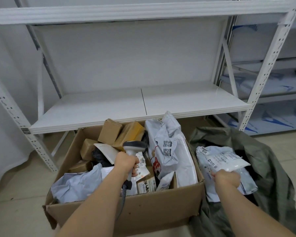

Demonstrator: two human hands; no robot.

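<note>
Gripping a white parcel (224,159) and a grey scanner (134,147).
The parcel is hanging at the lower right of the frame, the right grip (226,179) clenching its near edge, just above the green sack (266,168) that is lying on the floor (15,211). At lower centre the left grip (126,162) is grasping the scanner's handle, its head hovering over the cardboard box (126,214), which is brimming with mailers (166,151) and small cartons (109,131). A white shelf (109,108) is spanning the frame behind.

Matt grey plastic scanner (134,147), crinkled glossy plastic mailer (224,161), rough brown cardboard box (126,211), painted metal shelving (140,106)
</note>
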